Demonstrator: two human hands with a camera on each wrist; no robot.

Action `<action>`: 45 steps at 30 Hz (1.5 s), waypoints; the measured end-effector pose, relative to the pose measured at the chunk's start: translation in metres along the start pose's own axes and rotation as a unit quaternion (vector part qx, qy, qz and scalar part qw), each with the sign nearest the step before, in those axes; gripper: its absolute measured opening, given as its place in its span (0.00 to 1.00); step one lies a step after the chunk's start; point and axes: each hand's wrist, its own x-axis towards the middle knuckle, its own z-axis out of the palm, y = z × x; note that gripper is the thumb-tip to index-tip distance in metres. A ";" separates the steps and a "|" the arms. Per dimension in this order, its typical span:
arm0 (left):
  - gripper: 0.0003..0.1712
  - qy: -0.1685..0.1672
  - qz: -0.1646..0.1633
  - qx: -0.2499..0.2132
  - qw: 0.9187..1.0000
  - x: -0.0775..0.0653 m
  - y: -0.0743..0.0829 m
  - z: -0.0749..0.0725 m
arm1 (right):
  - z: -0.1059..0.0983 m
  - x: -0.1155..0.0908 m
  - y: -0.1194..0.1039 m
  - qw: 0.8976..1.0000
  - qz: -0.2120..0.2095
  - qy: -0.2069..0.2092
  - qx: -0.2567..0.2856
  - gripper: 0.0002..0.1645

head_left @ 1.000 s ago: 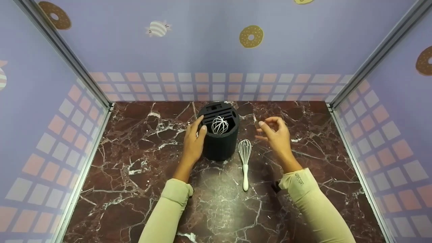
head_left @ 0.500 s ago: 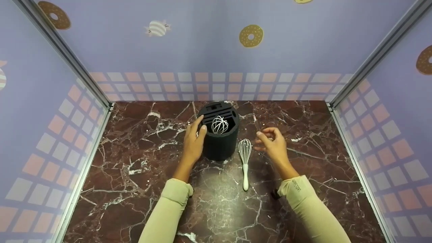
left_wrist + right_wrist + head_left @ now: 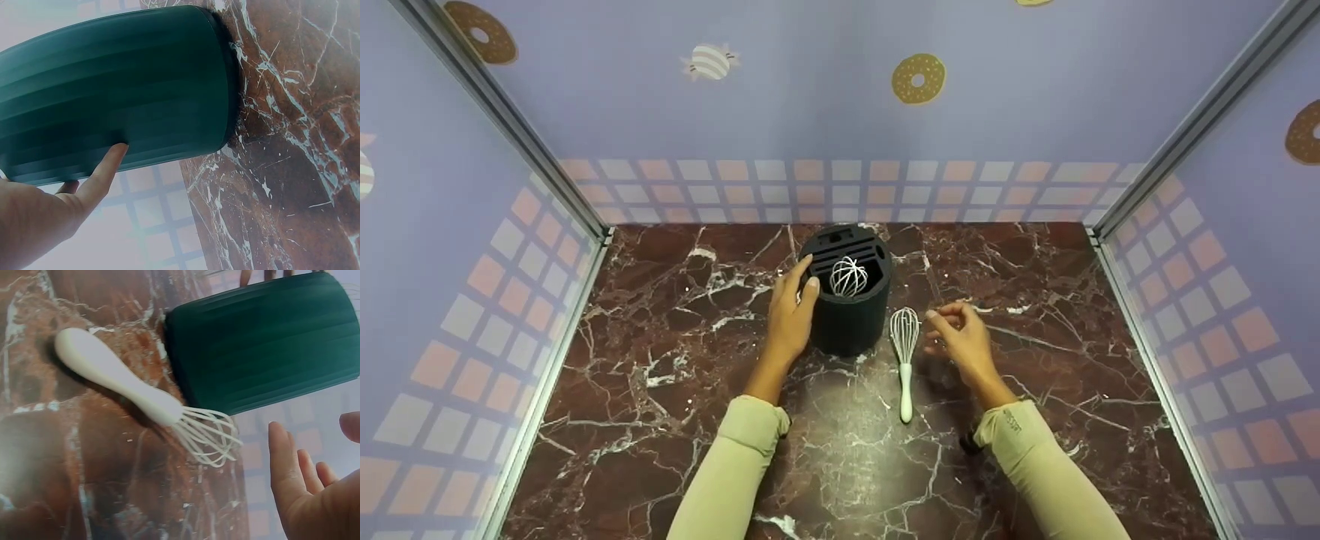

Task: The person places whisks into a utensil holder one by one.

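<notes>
On the marbled tabletop [image 3: 682,457], just right of the dark holder [image 3: 849,328], the white whisk [image 3: 905,367] is lying with its loops [image 3: 208,439] toward the far wall [image 3: 817,112] and its handle [image 3: 112,371] toward the sleeves [image 3: 727,465]. I am judging it light, the handle stiff and perhaps a little slick, the wires springy and easily bent, so I am favouring a pinch on the handle rather than the loops. The holder is standing upright, looking rigid, and a second whisk [image 3: 849,279] is showing its wire head at the opening. From my remote seat I am seeing the left hand [image 3: 791,315] resting mostly extended fingers against the holder's left side, steadying it, I am guessing. The right hand [image 3: 966,341] is hovering just right of the loose whisk, grasping nothing, its fingers relaxed and thumb apart.
</notes>
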 end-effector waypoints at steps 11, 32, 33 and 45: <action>0.27 0.005 0.005 -0.001 1.000 0.001 0.000 0.001 | -0.001 0.003 0.034 0.998 0.045 -0.013 -0.042 0.22; 0.28 -0.005 0.003 -0.008 1.000 0.001 0.000 0.001 | 0.012 -0.009 0.060 0.994 0.067 -0.035 -0.081 0.23; 0.28 -0.003 0.002 -0.007 1.000 0.001 0.000 0.001 | 0.012 -0.010 0.060 0.994 0.067 -0.034 -0.082 0.23; 0.28 0.003 -0.005 -0.008 1.000 0.001 0.000 0.002 | 0.020 -0.016 0.068 0.991 0.072 -0.032 -0.109 0.21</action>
